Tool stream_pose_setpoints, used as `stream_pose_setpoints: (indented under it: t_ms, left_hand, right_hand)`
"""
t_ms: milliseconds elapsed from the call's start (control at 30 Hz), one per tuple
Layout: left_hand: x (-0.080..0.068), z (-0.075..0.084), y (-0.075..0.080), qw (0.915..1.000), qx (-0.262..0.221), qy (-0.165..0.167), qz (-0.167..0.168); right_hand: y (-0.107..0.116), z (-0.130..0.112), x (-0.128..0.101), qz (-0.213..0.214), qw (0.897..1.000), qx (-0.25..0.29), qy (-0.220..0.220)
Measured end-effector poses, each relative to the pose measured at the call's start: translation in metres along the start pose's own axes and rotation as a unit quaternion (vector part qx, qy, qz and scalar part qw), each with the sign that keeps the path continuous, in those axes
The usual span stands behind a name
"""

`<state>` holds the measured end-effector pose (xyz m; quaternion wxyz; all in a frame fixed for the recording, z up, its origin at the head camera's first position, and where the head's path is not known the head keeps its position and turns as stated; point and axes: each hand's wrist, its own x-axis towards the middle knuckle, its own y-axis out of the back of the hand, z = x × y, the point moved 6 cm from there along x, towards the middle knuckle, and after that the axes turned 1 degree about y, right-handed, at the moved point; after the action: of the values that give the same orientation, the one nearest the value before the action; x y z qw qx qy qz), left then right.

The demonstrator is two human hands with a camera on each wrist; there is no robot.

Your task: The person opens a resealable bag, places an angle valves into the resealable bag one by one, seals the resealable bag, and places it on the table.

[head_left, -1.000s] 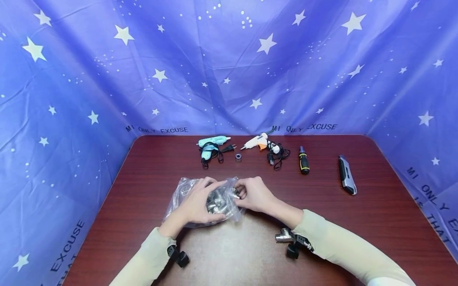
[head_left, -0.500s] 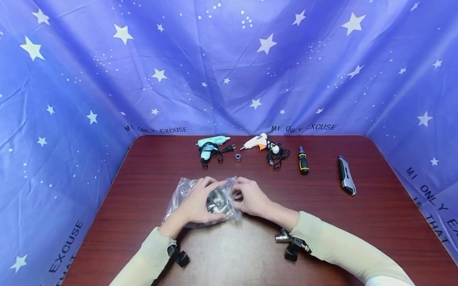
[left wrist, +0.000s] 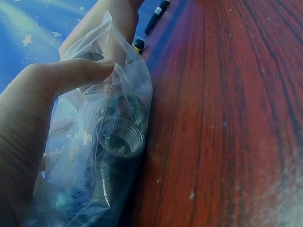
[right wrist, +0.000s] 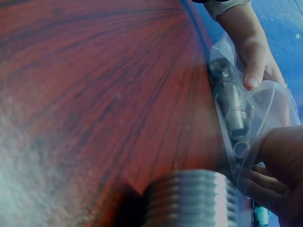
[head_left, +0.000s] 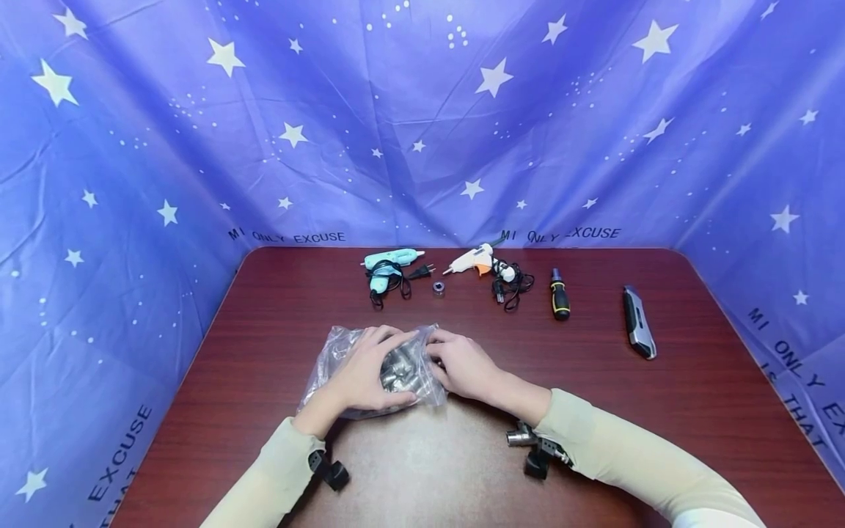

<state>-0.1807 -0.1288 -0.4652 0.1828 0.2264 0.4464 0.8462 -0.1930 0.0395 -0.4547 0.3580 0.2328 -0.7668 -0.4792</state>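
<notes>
A clear plastic bag [head_left: 330,359] with several shiny metal threaded pipe fittings [head_left: 399,370] lies on the table. My left hand [head_left: 363,370] grips the bag from above, its thumb pressing the film near the mouth in the left wrist view. At the bag's right end is my right hand [head_left: 465,367], its fingertips inside the opening. The right wrist view shows its fingers [right wrist: 265,189] at the mouth, partly behind the film; I cannot tell whether they hold a fitting. Another metal tee fitting [head_left: 519,438] lies on the table by the right wrist, its thread [right wrist: 191,203] large in the right wrist view.
Along the back of the table [head_left: 264,315] lie a light blue glue gun [head_left: 389,260], a small metal ring [head_left: 439,289] and a white glue gun [head_left: 475,259] with its black cord. A yellow-black screwdriver [head_left: 560,297] and a grey utility knife [head_left: 639,323] lie to the right.
My right hand has shifted slightly left, its fingertips going further into the bag's mouth; the fitting seen by them earlier is now hidden. My left hand stays on the bag.
</notes>
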Motion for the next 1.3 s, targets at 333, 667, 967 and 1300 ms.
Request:
stream_pose_setpoints:
  t_ms: [333, 667, 967, 1300]
  left_hand:
    - [-0.002, 0.0, 0.001, 1.0, -0.009, -0.001, 0.002]
    - [-0.002, -0.001, 0.002, 0.9999, -0.009, 0.004, 0.002]
    - [0.0, 0.001, 0.001, 1.0, 0.002, -0.005, 0.005]
    - [0.003, 0.0, -0.002, 0.9997, 0.018, -0.011, 0.012]
  right_hand:
    - [-0.003, -0.004, 0.0, -0.035, 0.999, -0.035, 0.013]
    - [0.01, 0.001, -0.003, -0.058, 0.997, 0.039, 0.041]
    - [0.055, 0.024, -0.035, -0.053, 0.995, 0.088, 0.019]
    - [0.075, 0.048, -0.091, -0.137, 0.978, 0.157, 0.015]
